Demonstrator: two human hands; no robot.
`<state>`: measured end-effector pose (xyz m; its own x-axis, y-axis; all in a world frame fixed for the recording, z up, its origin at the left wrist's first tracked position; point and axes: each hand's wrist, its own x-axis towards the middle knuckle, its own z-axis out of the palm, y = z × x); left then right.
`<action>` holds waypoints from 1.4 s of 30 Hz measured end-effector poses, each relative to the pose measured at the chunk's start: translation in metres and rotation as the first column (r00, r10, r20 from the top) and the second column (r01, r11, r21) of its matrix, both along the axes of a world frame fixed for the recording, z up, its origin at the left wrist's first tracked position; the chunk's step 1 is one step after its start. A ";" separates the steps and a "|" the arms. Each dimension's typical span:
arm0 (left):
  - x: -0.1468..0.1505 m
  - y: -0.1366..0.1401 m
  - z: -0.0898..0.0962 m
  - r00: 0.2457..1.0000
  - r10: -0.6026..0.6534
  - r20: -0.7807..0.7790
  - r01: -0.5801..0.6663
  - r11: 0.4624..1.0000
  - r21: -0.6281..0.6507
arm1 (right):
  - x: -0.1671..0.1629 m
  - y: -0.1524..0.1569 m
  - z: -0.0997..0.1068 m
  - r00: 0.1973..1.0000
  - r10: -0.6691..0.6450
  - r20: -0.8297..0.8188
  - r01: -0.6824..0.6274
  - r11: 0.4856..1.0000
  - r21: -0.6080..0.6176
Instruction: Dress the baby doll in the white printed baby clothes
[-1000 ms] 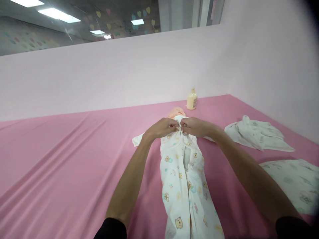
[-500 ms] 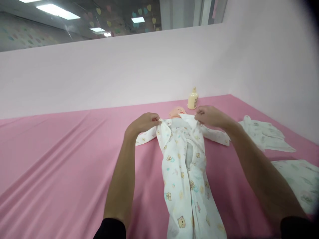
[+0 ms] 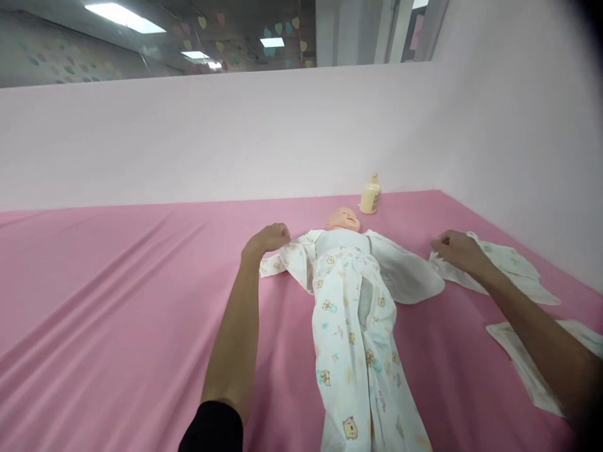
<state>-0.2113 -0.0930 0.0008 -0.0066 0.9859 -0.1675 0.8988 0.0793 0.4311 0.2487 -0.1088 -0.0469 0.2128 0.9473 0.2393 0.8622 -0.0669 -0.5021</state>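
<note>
A baby doll lies on its back, head toward the wall. It wears a white baby top with its front spread open to both sides, and printed baby pants with small bears and an opening at the crotch. My left hand is closed at the edge of the top's left flap, fingertips pinched on the cloth. Off to the right, my right hand hovers with curled fingers and nothing visible in them, apart from the right flap, which lies flat with its plain inner side up.
A pale yellow pump bottle stands behind the doll's head. Folded white baby clothes lie at the right, and another white cloth is nearer, partly behind my right forearm. Pink sheeting covers the surface up to a white wall.
The top's front flaps have been spread outward, uncovering the doll's grey-white chest. My right hand has moved far right and let go of its flap; my left hand has moved slightly left.
</note>
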 end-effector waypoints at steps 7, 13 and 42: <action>0.047 0.014 -0.029 0.987 -0.141 -0.080 0.152 0.976 0.158 | -0.108 0.001 0.019 0.949 0.315 -0.001 -0.315 0.948 0.038; 0.065 0.019 -0.039 0.967 -0.059 -0.248 0.122 0.961 0.248 | -0.192 0.023 0.024 0.832 0.543 0.110 -0.551 0.832 0.060; 0.033 0.018 -0.034 0.997 -0.080 0.005 0.078 0.987 0.139 | -0.276 0.059 0.031 0.516 0.723 0.460 -0.486 0.689 -0.538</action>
<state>-0.1778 -0.0747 -0.0336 0.0732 0.9969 -0.0289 0.8953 -0.0529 0.4423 -0.0272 -0.0500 -0.0163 -0.5191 0.8195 -0.2428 0.8317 0.5498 0.0775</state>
